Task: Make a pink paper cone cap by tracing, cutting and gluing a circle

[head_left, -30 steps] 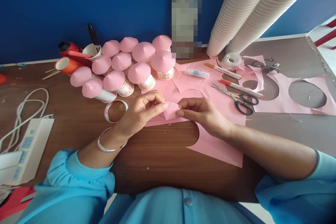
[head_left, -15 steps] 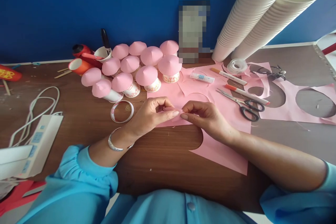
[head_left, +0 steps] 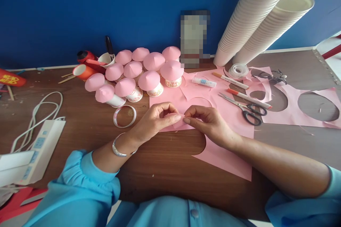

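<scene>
My left hand (head_left: 157, 122) is closed in a pinch on a small piece of pink paper (head_left: 178, 125), whose lower edge shows below the thumb. Fingertips of my right hand (head_left: 211, 123) pinch the same piece at its right side, almost touching the left ones. Most of the piece is hidden behind my fingers. Under and behind both hands lie pink paper sheets (head_left: 231, 134) with round cut-outs. A white paper ring (head_left: 115, 117) rests on the table near my left wrist. Several paper cups with pink cone tops (head_left: 150, 81) stand behind it.
On the pink paper lie a glue stick (head_left: 204, 82), scissors (head_left: 246, 108), two markers (head_left: 249, 98) and a tape roll (head_left: 238, 71). Tall stacks of paper cups (head_left: 277, 25) lean at the back right. A white power strip (head_left: 41, 149) with its cord is at left.
The view has tilted slightly, so the scene sits a little lower. Both hands keep their pinch, and a little more of the pink paper piece shows below the left thumb.
</scene>
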A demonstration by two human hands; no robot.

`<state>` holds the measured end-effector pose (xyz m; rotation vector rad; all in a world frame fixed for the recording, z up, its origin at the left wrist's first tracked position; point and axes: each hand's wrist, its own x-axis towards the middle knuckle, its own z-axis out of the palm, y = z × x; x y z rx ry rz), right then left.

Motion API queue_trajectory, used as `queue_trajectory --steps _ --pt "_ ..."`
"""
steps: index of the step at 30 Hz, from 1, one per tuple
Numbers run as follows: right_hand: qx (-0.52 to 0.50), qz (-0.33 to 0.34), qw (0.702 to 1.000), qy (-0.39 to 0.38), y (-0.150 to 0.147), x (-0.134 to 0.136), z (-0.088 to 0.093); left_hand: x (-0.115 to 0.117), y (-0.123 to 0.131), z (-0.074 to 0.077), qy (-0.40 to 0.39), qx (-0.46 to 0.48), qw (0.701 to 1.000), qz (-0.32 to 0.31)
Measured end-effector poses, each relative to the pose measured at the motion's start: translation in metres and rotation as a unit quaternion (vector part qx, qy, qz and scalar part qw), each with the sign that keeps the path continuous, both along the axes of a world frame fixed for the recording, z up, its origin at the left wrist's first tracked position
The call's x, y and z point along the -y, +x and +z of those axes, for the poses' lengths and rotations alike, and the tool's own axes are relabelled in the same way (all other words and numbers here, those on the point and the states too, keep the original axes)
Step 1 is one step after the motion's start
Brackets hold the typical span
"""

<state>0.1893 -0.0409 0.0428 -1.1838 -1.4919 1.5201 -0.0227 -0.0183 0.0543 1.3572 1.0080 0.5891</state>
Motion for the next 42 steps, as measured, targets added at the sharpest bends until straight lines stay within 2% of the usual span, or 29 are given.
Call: queue_trajectory --steps 3,7,12,16,21,26,34,42 --pt "0.001 0.007 1.000 -0.006 0.000 0.000 -0.001 0.000 0.002 0.004 0.011 -0.005 1.000 -0.004" --pt "-0.006 0.007 1.000 -0.017 0.000 0.000 -0.002 0.000 0.002 -0.001 0.012 -0.011 1.000 0.009" --pt "-0.009 0.003 1.000 -0.021 -0.001 0.000 -0.003 0.001 0.002 -0.009 -0.030 0.044 0.997 0.050" --pt "-0.009 -0.012 1.000 -0.024 -0.001 0.000 -0.005 0.002 0.005 -0.007 -0.065 0.083 0.993 0.050" --pt "-0.021 -0.007 0.999 -0.045 -0.002 0.000 -0.006 0.003 0.007 -0.004 -0.063 0.071 0.994 0.051" --pt "-0.033 -0.006 0.998 -0.050 -0.002 0.000 -0.007 0.002 0.006 -0.006 -0.048 0.049 0.996 0.062" --pt "-0.022 -0.018 0.999 -0.026 -0.001 0.001 -0.006 0.001 0.001 -0.010 -0.034 0.041 0.998 0.035" --pt "-0.035 -0.019 0.999 -0.024 -0.002 0.000 -0.007 0.001 0.002 -0.003 -0.010 -0.002 1.000 0.018"
